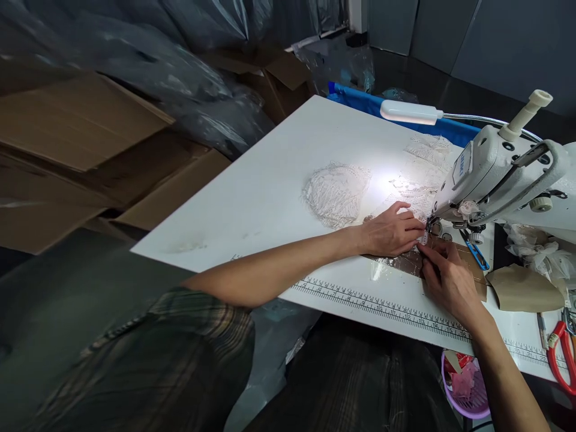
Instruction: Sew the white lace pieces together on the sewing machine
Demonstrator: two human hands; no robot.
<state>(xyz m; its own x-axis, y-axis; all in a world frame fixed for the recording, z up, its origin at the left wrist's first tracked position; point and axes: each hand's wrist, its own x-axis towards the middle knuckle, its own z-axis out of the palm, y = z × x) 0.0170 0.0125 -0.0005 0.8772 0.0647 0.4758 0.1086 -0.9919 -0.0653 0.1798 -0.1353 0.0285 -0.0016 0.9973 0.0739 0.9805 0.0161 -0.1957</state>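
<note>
Head view: left hand (392,231) partly hides white lace (419,201)

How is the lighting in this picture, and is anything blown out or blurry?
Head view: a washed-out glare patch on the white table, below the lamp, fades detail in the nearby lace; head view: the cardboard boxes sit in dim light; head view: the lower left corner looks soft.

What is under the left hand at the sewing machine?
White lace shows beyond the left hand, and a brown sheet along its near edge. Whatever lies directly beneath is covered, so how far either reaches under it cannot be told.
</note>
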